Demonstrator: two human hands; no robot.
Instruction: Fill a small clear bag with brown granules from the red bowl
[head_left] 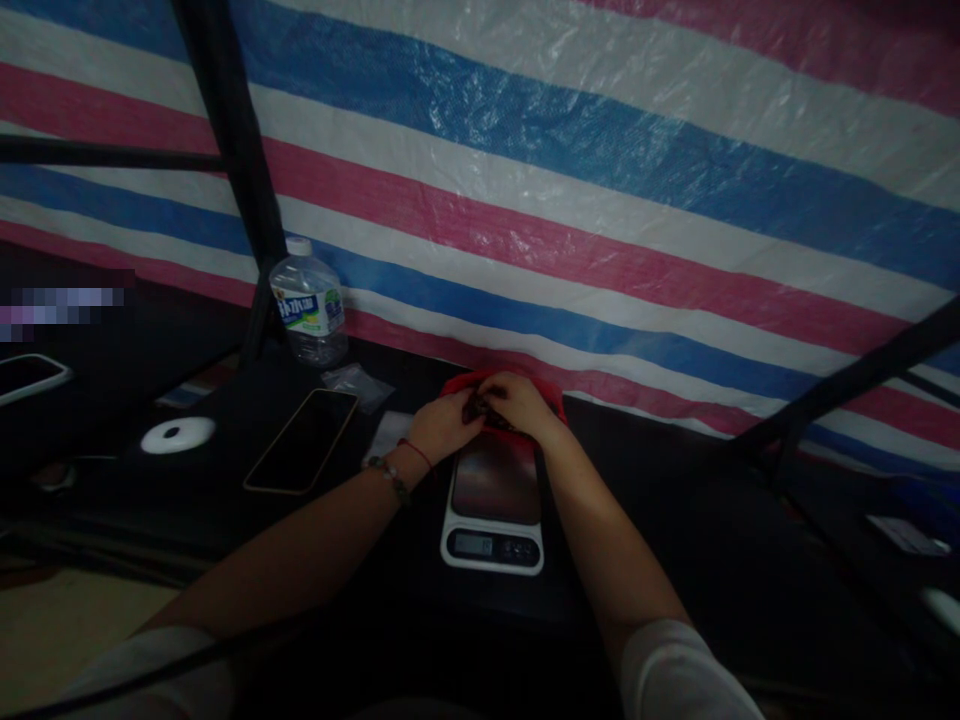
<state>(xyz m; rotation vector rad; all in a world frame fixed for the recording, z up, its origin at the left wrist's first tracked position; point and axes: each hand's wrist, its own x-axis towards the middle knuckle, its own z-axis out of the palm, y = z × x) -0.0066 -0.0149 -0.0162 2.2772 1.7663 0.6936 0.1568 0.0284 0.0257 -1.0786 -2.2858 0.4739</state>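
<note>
A small dark item (480, 408), too dim to identify, is pinched between the closed fingers of the left hand (442, 425) and right hand (521, 405) over a red container (551, 398), directly behind the kitchen scale (495, 510), apparently kept close for weighing.

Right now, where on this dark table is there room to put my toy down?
There is bare table right of the kitchen scale, toward the slanted black pole. It is crowded on the left: phone, water bottle, white round disc. Both hands, left hand and right hand, fill the spot behind the scale.
</note>
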